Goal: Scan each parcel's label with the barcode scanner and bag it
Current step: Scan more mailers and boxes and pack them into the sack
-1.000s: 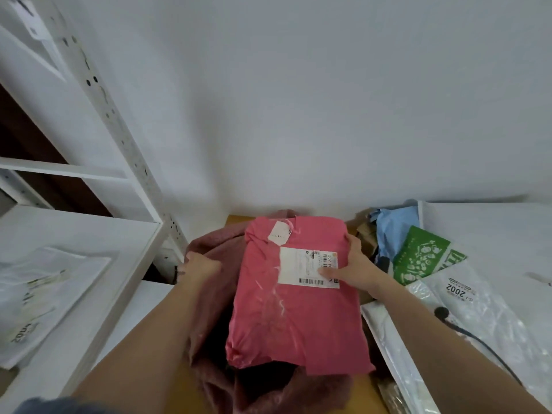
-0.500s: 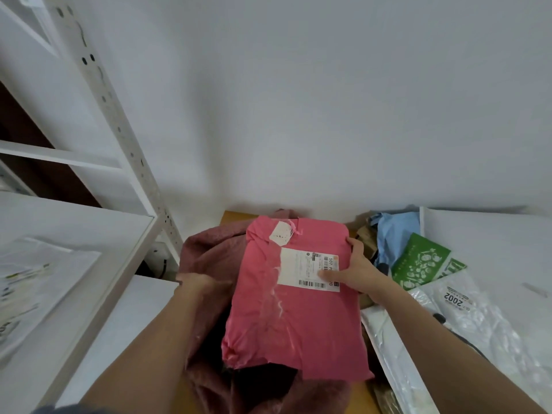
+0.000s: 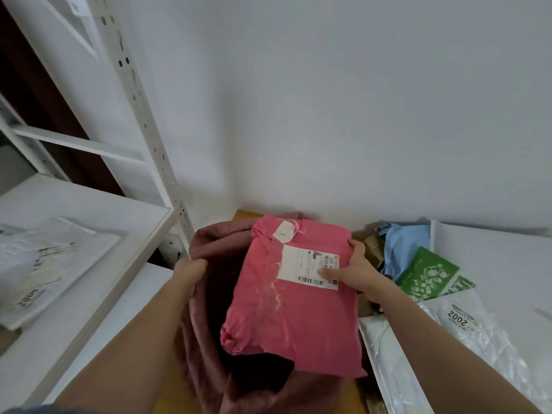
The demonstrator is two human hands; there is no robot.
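Note:
A pink plastic parcel (image 3: 294, 318) with a white barcode label (image 3: 307, 265) and a small paper tag hangs over the mouth of a dark red cloth bag (image 3: 206, 339). My right hand (image 3: 355, 271) grips the parcel's right edge, thumb lying on the label. My left hand (image 3: 191, 268) holds the bag's left rim, fingers curled over the fabric, keeping the mouth wide. The parcel's lower end sits at the bag's dark opening. No barcode scanner is in view.
A white metal shelf (image 3: 98, 243) at left carries a clear-bagged parcel (image 3: 38, 264). On the white table (image 3: 507, 255) at right lie a green-printed mailer (image 3: 427, 274), a blue parcel (image 3: 400, 243) and a clear bag marked 2002 (image 3: 469, 327). A white wall stands close behind.
My left hand slid along the bag's rim and now pulls it wider. The pink parcel tilted and dropped slightly toward the opening. My right hand keeps its hold.

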